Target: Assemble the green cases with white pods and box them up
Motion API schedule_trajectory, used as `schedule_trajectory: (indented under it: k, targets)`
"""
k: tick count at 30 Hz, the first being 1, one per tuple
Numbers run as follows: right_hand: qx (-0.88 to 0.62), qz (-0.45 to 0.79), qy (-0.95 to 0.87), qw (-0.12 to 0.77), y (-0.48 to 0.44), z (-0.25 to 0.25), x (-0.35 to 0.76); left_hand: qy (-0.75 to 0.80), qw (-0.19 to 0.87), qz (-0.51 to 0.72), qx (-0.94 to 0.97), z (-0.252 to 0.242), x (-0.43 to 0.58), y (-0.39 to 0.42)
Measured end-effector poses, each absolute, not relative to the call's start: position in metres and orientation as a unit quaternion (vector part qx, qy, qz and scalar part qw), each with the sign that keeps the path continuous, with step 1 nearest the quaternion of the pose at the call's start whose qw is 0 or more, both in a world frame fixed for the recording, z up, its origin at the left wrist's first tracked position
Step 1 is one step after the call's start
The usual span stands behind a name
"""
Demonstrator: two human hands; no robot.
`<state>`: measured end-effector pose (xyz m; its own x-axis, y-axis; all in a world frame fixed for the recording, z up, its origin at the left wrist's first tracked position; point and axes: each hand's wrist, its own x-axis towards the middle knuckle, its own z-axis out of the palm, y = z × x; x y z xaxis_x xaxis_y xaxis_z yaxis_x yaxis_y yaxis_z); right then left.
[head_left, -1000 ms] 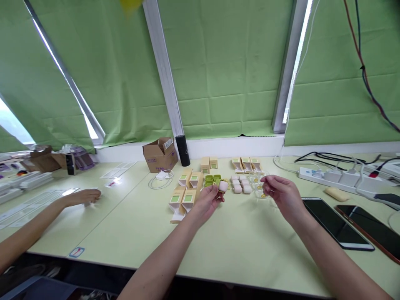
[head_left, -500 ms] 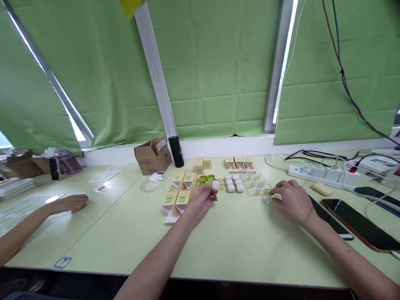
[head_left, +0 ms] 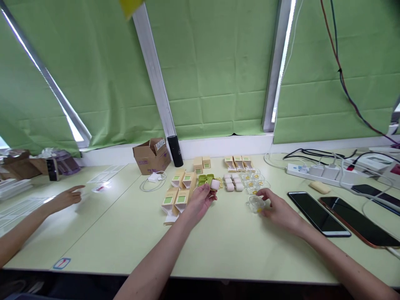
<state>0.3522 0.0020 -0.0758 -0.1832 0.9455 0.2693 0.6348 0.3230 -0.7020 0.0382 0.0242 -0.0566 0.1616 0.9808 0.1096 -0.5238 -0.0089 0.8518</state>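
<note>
My left hand (head_left: pixel 198 203) is raised a little over the pale green table (head_left: pixel 218 246) and pinches a small pink case (head_left: pixel 214 184) at its fingertips. My right hand (head_left: pixel 279 209) rests on the table with its fingers closed on a clear plastic tray (head_left: pixel 256 203) that has a yellow piece inside. Between the hands lie more pink cases (head_left: pixel 233 183), green cases (head_left: pixel 204 179) and several clear trays (head_left: pixel 253 179). Tan boxes with green labels (head_left: pixel 176 195) stand left of my left hand.
Another person's hand (head_left: pixel 64 199) rests at the far left near flat clear packets. A cardboard box (head_left: pixel 151 156) and a black cylinder (head_left: pixel 175 151) stand at the back. Two phones (head_left: pixel 318 213) lie at the right, with a power strip (head_left: pixel 315 171) and cables behind them.
My right hand dropped from the air to the table, took a clear tray from the right and drew it left toward me. My left hand stayed put with the pink case.
</note>
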Motion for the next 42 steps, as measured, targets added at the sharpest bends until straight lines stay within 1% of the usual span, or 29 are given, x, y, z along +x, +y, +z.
schedule_trajectory:
  k: [3, 6, 8, 11, 13, 15, 18, 22, 26, 31, 34, 42]
  targets:
    - [-0.516, 0.317, -0.709, 0.362, 0.004, -0.078, 0.347, 0.279, 0.644, 0.582, 0.411, -0.058, 0.038, 0.025]
    - [-0.466, 0.434, -0.668, 0.384, 0.002, -0.066, 0.336, 0.276, 0.644, 0.583, 0.41, -0.059, 0.038, 0.026]
    - [-0.403, 0.542, -0.614, 0.408, 0.0, -0.053, 0.325, 0.274, 0.645, 0.586, 0.406, -0.06, 0.038, 0.027]
    - [-0.276, 0.685, -0.53, 0.416, -0.001, -0.034, 0.303, 0.27, 0.642, 0.597, 0.398, -0.058, 0.038, 0.028]
    - [-0.212, 0.749, -0.464, 0.423, 0.003, -0.027, 0.287, 0.269, 0.636, 0.609, 0.39, -0.057, 0.038, 0.028]
    - [-0.173, 0.781, -0.401, 0.447, 0.01, -0.025, 0.273, 0.27, 0.629, 0.623, 0.378, -0.055, 0.039, 0.028]
    - [-0.133, 0.801, -0.337, 0.476, 0.022, -0.03, 0.255, 0.272, 0.622, 0.642, 0.358, -0.053, 0.038, 0.028]
    - [-0.122, 0.797, -0.29, 0.515, 0.033, -0.047, 0.242, 0.274, 0.61, 0.659, 0.345, -0.051, 0.037, 0.028]
    - [-0.139, 0.781, -0.298, 0.531, 0.033, -0.063, 0.241, 0.272, 0.607, 0.662, 0.345, -0.051, 0.037, 0.028]
    - [-0.179, 0.738, -0.328, 0.562, 0.03, -0.066, 0.241, 0.262, 0.613, 0.669, 0.33, -0.051, 0.037, 0.028]
    - [-0.199, 0.724, -0.371, 0.547, 0.028, -0.063, 0.236, 0.258, 0.615, 0.676, 0.311, -0.047, 0.035, 0.029]
    - [-0.221, 0.728, -0.475, 0.441, 0.023, -0.068, 0.226, 0.244, 0.605, 0.69, 0.315, -0.021, 0.036, 0.026]
